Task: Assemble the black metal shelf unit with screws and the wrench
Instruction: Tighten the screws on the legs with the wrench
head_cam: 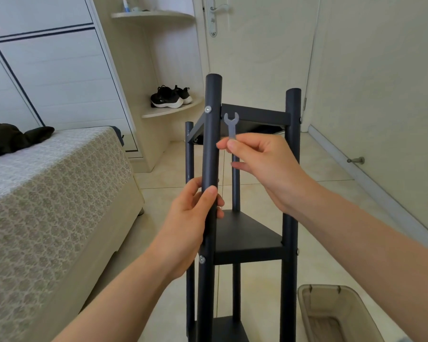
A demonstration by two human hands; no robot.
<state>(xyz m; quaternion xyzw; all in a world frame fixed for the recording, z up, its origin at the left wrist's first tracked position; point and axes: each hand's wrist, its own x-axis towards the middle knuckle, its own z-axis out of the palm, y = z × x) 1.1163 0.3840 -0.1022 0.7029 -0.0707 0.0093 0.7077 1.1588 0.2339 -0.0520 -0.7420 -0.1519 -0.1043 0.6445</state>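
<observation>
The black metal shelf unit [247, 238] stands upright on the tiled floor in front of me, with dark round posts and flat black shelves. My left hand [193, 218] grips the near left post [211, 144] around its middle. My right hand [262, 164] pinches the shaft of a small grey wrench [231, 124], its open jaw pointing up beside the top shelf frame. A silver screw head [207, 109] sits in the near left post at the top shelf level. Another screw [202, 259] shows lower on the same post.
A bed [47, 193] with a patterned cover fills the left side. A beige basket [331, 314] stands on the floor at lower right. Corner shelves with black shoes [171, 97] and a closed door [257, 45] lie behind the unit. A wall runs along the right.
</observation>
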